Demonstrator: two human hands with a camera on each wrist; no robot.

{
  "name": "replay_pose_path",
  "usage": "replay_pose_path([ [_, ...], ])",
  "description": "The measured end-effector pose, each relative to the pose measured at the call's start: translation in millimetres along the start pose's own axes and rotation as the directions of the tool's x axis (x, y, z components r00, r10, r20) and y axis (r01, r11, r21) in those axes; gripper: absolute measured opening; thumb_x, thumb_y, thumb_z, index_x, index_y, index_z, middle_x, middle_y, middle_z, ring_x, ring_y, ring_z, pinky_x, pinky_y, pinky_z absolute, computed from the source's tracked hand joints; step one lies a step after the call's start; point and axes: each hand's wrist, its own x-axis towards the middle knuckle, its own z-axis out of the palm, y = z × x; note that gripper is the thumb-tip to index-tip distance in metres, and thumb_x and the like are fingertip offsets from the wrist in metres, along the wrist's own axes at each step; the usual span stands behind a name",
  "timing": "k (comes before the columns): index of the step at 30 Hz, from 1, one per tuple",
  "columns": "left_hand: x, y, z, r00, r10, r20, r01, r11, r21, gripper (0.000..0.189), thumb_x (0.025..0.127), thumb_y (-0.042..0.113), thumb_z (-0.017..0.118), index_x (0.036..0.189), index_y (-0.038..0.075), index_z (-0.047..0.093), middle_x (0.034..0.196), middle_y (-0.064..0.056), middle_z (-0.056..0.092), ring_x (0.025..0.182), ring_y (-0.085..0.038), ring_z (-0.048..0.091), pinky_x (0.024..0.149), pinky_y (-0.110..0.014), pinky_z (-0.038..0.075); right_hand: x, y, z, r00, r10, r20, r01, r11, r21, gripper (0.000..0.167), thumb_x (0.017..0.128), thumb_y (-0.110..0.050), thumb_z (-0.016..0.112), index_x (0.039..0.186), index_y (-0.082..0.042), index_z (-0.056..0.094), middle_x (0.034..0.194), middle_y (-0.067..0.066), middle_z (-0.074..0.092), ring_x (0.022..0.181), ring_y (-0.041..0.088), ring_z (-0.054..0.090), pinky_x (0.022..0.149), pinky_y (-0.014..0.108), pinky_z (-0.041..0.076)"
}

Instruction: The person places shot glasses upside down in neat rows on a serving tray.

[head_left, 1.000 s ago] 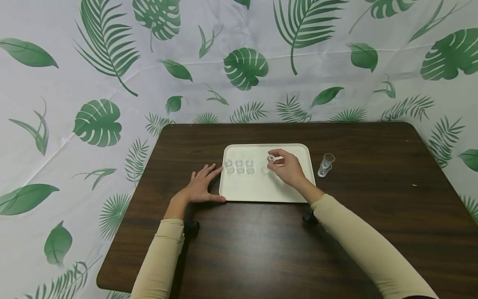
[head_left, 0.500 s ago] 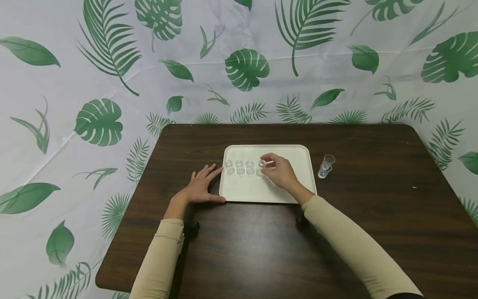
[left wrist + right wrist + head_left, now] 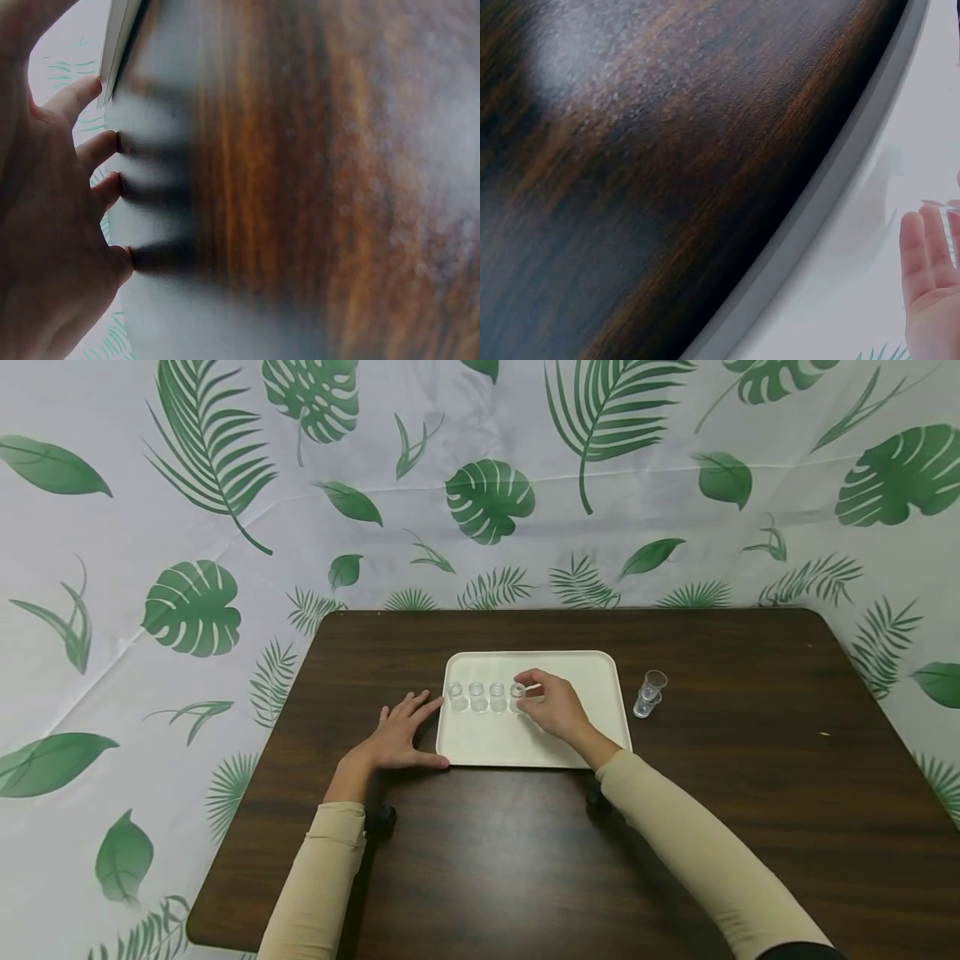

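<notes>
In the head view, a cream tray [image 3: 570, 672] lies on the dark wooden table. Three small clear glasses stand in a row on its left part, the closest to my right hand being this glass [image 3: 497, 697]. At the right end of that row, my right hand [image 3: 555, 706] holds another clear glass [image 3: 517, 692] between thumb and fingers. Spread fingers of my left hand [image 3: 397, 739] rest by the tray's left edge, the index finger and thumb touching it. The left wrist view shows this hand [image 3: 60, 180] with fingertips on the tabletop. Only part of my right hand [image 3: 934, 277] shows in the right wrist view.
Right of the tray, clear glasses [image 3: 649, 693] stand close together on the table, apparently stacked or overlapping. The dark wooden table [image 3: 510, 852] reaches a leaf-patterned cloth [image 3: 420, 518] at the back and left.
My right hand has moved left with its glass, from a gap away to right beside the row. Over the last half second it has barely shifted. The left hand stays in place.
</notes>
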Motion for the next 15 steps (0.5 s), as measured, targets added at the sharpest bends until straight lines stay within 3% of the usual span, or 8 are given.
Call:
replay_pose_path([
  [8, 0.2, -0.8, 1.0, 1.0, -0.006, 0.005, 0.006, 1.0, 0.006, 0.109, 0.072, 0.066, 0.075, 0.158, 0.026, 0.022, 0.163, -0.011, 0.013, 0.149, -0.036, 0.004, 0.108, -0.07, 0.002, -0.7, -1.2, 1.6, 1.0, 0.01, 0.007, -0.01, 1.0, -0.013, 0.038, 0.087, -0.007, 0.07, 0.124, -0.011, 0.065, 0.121, 0.006, 0.065, 0.106, 0.025, 0.065, 0.084, 0.04, 0.052],
  [15, 1.3, 0.4, 0.3, 1.0, -0.002, 0.008, 0.002, 1.0, 0.003, 0.109, 0.072, 0.066, 0.075, 0.159, 0.026, 0.021, 0.163, -0.011, 0.012, 0.149, -0.036, 0.003, 0.109, -0.069, 0.001, -0.2, -1.8, -0.4, 0.999, -0.028, 0.027, 0.029, 0.999, -0.041, 0.047, 0.085, -0.008, 0.072, 0.13, -0.011, 0.062, 0.126, 0.007, 0.064, 0.109, 0.025, 0.064, 0.086, 0.04, 0.052],
])
